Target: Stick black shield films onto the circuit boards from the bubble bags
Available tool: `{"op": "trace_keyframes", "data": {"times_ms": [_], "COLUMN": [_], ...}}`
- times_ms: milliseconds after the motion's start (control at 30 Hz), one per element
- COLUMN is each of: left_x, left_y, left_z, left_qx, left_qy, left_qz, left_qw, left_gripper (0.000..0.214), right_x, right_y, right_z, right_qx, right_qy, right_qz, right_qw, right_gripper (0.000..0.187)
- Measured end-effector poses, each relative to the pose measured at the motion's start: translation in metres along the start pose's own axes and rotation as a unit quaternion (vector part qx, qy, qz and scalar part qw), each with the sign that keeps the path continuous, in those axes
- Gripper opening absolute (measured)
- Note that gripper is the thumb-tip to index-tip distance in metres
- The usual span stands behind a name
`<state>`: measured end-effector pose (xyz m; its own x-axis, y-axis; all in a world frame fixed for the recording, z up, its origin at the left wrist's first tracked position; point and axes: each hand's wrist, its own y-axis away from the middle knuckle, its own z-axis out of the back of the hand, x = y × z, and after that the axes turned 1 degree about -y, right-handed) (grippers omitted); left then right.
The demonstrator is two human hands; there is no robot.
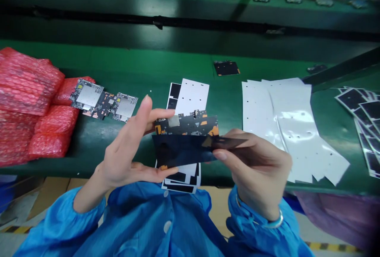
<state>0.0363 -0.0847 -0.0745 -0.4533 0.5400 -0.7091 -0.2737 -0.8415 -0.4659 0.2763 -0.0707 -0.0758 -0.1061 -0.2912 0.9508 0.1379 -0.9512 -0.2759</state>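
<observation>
My left hand (130, 150) grips a dark circuit board (190, 125) by its left end, thumb below and fingers above. My right hand (255, 166) pinches a thin black film sticker (184, 149) that lies across the lower half of the board. Both hands are held just above the near edge of the green table (148, 67). Under the board lies a white backing sheet (191, 96) with black stickers on it, running down to the table edge.
Red bubble-wrap bags (29, 106) are piled at the left, with another circuit board (102, 100) lying beside them. Peeled white backing sheets (293, 126) lie at the right, sticker sheets (365, 118) at the far right. A small black piece (226, 68) sits farther back.
</observation>
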Motion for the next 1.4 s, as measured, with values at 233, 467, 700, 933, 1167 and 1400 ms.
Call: {"op": "trace_keyframes", "data": {"times_ms": [233, 467, 700, 933, 1167, 1400], "left_x": [0.0019, 0.0035, 0.0043, 0.0074, 0.0077, 0.0078], "left_y": [0.0026, 0.0047, 0.0030, 0.0055, 0.0068, 0.0004], "left_z": [-0.0014, -0.0015, -0.0045, -0.0048, -0.0038, -0.0020], "left_qx": [0.002, 0.009, -0.005, -0.005, -0.006, -0.012], "left_qy": [0.000, -0.006, -0.014, 0.011, -0.014, -0.049], "left_qz": [-0.003, 0.002, -0.015, -0.020, -0.018, -0.085], "left_qw": [1.000, 1.000, 1.000, 1.000, 1.000, 0.995], "left_gripper": [0.099, 0.096, 0.098, 0.096, 0.092, 0.065], "right_x": [-0.0004, 0.0007, 0.0030, 0.0014, 0.0014, 0.0038], "right_y": [-0.0001, 0.0015, 0.0019, 0.0027, 0.0043, 0.0008], "right_z": [0.0012, 0.0043, 0.0042, 0.0033, 0.0037, 0.0017], "right_qx": [0.002, 0.000, 0.000, -0.006, -0.012, -0.001], "right_qy": [-0.014, -0.021, -0.024, -0.046, -0.024, 0.019], "right_qz": [0.007, -0.004, -0.012, -0.009, -0.003, 0.033], "right_qw": [1.000, 1.000, 1.000, 0.999, 1.000, 0.999], "right_gripper": [0.014, 0.010, 0.012, 0.019, 0.014, 0.013]}}
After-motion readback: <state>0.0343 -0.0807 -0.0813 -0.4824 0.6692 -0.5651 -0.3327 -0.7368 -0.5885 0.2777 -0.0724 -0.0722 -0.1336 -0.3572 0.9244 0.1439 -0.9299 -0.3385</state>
